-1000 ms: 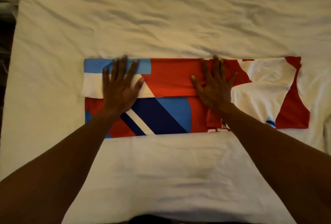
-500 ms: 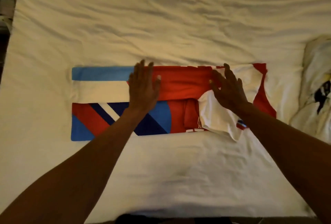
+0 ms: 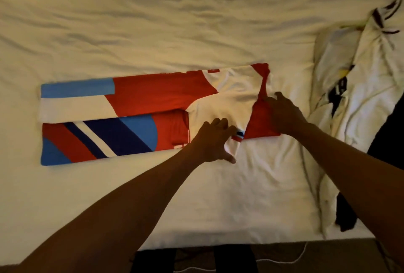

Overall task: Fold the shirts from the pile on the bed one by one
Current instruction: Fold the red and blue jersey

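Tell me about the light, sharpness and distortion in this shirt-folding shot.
Head view: dim, warm yellowish light tints the sheet; the left hand and right hand on the shirt read dark and slightly soft; mild wide-angle stretching shows toward the edges; no glare anywhere.

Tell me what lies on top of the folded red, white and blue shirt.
Only two hands are on the shirt: the left hand on its white part, the right hand pinching its red end. The cloth beneath them is covered.
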A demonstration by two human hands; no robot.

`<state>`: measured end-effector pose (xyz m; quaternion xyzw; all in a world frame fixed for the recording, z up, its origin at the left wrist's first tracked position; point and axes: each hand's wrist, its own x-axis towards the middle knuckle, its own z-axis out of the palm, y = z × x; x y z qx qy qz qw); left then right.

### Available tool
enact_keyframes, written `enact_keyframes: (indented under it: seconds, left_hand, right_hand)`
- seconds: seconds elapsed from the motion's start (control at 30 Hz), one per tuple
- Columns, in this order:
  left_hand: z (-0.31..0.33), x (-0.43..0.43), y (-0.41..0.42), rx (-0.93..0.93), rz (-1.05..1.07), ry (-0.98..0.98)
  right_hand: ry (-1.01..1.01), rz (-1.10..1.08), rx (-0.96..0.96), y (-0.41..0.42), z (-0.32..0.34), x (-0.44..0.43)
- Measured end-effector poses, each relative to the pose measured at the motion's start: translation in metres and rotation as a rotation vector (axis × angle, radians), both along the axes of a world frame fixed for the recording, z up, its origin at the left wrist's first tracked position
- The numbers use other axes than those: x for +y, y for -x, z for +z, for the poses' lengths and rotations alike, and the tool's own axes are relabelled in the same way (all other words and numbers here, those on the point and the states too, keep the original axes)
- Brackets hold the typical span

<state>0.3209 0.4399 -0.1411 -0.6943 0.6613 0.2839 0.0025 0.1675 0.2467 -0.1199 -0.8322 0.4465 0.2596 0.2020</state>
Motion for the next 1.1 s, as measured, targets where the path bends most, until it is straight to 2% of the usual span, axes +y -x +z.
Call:
enact_keyframes:
  seconds: [0.1,0.23,0.3,0.47,0.57,0.67,0.8,0.87,1.0,1.1]
  left_hand:
    - [-0.002,0.001,0.015,-0.028,0.011,-0.044]
    - [0.003,0.003,0.021,0.0,-0.039,0.1]
    - [0.009,0.002,0.019,0.073,0.069,0.059]
    - [0.043,-0.025,-0.007,0.456,0.488,-0.175]
    - [0.069,-0.039,-0.039,0.934,0.925,-0.358]
    - [0.076,-0.039,-0.075,1.154,1.111,-0.312]
    - [0.062,-0.046,-0.1,1.276,1.255,-0.172]
    - [0.047,-0.051,-0.107,1.213,1.302,-0.117]
    - [0.026,-0.062,-0.112,0.7,1.326,-0.035]
    - [0.009,-0.062,-0.119,0.482,1.302,0.047]
  right_hand:
    - [0.025,0.016,-0.077,0.009,0.007,-0.004]
    - [0.075,-0.018,-0.149,0.006,0.02,-0.003]
    - [0.058,-0.033,-0.179,-0.003,0.026,0.0]
    - [0.035,0.136,-0.265,-0.019,0.031,-0.011]
    - [0.029,0.268,-0.218,-0.03,0.028,-0.021]
    - [0.01,0.417,-0.144,-0.043,0.025,-0.032]
    - [0.079,0.456,-0.05,-0.057,0.018,-0.05]
    - [0.108,0.446,-0.058,-0.063,0.011,-0.059]
    - [0.072,0.36,-0.145,-0.066,0.002,-0.071]
    - [0.075,0.27,-0.204,-0.067,-0.007,-0.078]
